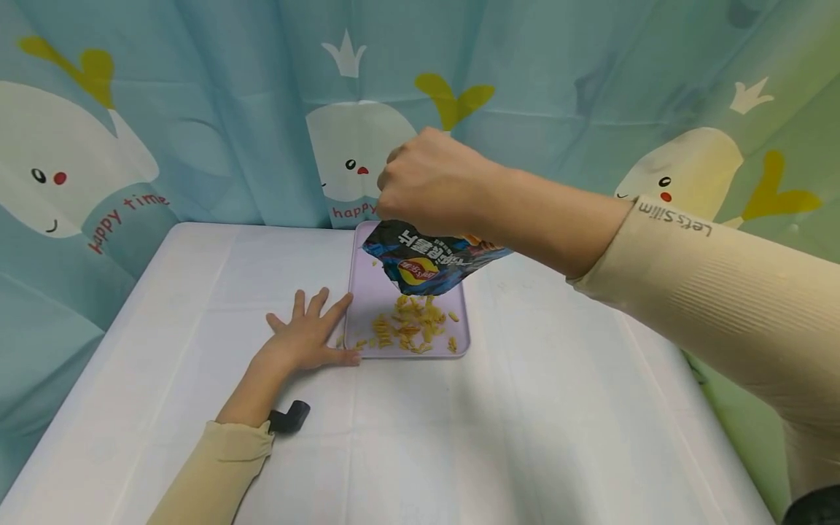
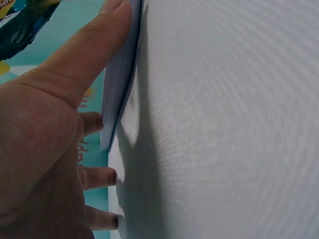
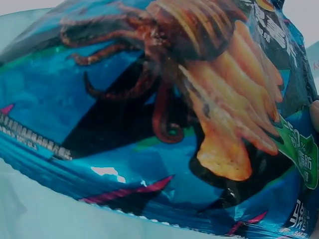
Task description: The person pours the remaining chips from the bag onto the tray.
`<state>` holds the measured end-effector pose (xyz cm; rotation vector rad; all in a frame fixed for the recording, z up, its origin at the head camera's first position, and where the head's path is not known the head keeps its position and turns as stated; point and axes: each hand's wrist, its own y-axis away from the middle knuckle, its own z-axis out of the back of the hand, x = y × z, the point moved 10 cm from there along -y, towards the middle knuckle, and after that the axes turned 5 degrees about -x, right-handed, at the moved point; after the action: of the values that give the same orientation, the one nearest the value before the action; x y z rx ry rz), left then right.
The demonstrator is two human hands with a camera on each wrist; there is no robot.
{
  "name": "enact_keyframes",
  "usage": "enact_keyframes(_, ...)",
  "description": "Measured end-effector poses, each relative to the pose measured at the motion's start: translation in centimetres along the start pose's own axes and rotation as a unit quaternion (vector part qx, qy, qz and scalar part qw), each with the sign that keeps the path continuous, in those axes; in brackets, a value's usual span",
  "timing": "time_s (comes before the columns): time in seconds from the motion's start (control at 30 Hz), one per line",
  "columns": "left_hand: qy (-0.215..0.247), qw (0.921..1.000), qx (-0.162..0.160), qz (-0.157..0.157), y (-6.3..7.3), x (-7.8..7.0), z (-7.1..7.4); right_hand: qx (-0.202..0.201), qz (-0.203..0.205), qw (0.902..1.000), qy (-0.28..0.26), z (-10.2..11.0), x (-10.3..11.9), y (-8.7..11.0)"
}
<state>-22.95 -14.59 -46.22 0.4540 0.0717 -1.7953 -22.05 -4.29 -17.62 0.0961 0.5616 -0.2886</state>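
Observation:
My right hand (image 1: 433, 179) grips a blue and black potato chip bag (image 1: 420, 266) above a light purple tray (image 1: 367, 292). The bag hangs tilted, its lower end over a heap of broken yellow chips (image 1: 413, 317) on the tray's near half. In the right wrist view the bag (image 3: 114, 109) fills most of the picture, showing printed squid and chips. My left hand (image 1: 305, 339) lies spread at the tray's near left corner. Its thumb touches the tray's side (image 2: 119, 74) in the left wrist view, while other fingertips rest on the table.
A white cloth covers the table (image 1: 420, 437) under the tray. Behind it hangs a blue curtain (image 1: 249, 109) with cartoon prints, close to the tray's far edge. A few chip bits (image 1: 340, 340) lie just outside the tray's left edge.

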Motion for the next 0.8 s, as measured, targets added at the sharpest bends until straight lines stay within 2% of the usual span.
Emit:
enact_keyframes(0.43,-0.002,1.0,0.0,0.0,0.07,0.04,0.05,0.0,-0.001,1.0,0.008,0.24,-0.14,-0.03)
enact_keyframes(0.8,-0.002,1.0,0.002,0.003,0.12,0.09,0.06,-0.008,0.015,0.9994,0.03,0.92,0.12,-0.42)
